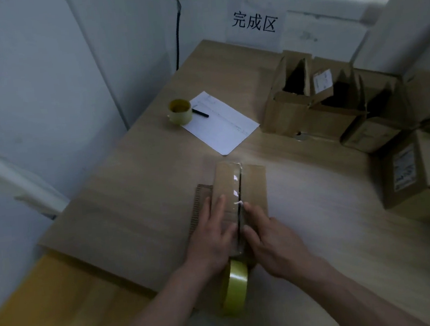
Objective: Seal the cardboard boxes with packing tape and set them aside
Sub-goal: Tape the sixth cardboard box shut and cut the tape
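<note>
A small cardboard box (252,183) lies on the wooden table (141,170) in front of me. A strip of clear tape (233,187) runs along the seam between its top flaps. My left hand (213,238) presses flat on the left flap with straight fingers. On the other side of the seam, my right hand (271,239) presses the right flap and the tape edge. A yellowish tape roll (235,288) hangs at the box's near end, between my wrists, still joined to the strip.
Several open cardboard boxes (304,93) crowd the right side of the table. A second tape roll (180,111), a black pen (200,113) and a white sheet (222,124) lie at the back. A paper sign (254,25) hangs on the wall. A corrugated piece (202,203) sticks out left of the box.
</note>
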### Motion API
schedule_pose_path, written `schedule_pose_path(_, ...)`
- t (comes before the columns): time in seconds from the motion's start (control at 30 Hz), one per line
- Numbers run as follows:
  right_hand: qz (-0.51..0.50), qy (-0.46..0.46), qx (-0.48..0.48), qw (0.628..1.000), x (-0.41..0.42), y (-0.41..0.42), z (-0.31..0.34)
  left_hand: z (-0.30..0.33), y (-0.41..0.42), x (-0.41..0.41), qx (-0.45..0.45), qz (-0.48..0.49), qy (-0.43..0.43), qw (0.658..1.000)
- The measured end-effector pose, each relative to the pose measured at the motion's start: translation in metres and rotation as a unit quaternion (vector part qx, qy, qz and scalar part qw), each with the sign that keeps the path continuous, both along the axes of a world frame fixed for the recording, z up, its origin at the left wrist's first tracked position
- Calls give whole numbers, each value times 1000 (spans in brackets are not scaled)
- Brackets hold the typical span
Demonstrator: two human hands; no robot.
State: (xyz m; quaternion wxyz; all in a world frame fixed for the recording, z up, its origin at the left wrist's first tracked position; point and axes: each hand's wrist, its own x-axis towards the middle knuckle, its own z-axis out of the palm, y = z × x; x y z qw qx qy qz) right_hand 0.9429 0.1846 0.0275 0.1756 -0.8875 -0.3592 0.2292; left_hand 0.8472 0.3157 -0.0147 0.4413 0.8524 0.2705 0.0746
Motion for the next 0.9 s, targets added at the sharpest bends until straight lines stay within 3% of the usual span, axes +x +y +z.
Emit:
schedule_pose_path(0.1,8,-139,-7,990,21,13,3,2,8,4,-1,-18,19,1000)
schedule_pose_path(0.2,62,-193,-25,979,51,36,1,4,10,3,8,-42,37,998)
schedule_pose_path(0.43,28,-132,-49,990,87,66,-7,7,9,5,17,-45,70,996)
schedule_pose_path(0.57,-34,-66,4,997,97,83,-15,11,8,5,17,-40,83,996)
schedule_pose_path(0.67,-64,-70,24,995,98,93,-14,9,9,7,0,-37,73,997)
schedule_pose_path(0.83,-6,-144,-100,984,87,84,-2,3,10,8,-24,-27,64,997)
schedule_pose_path(0.9,32,-185,-47,981,62,69,0,-1,13,9,-23,-37,61,997)
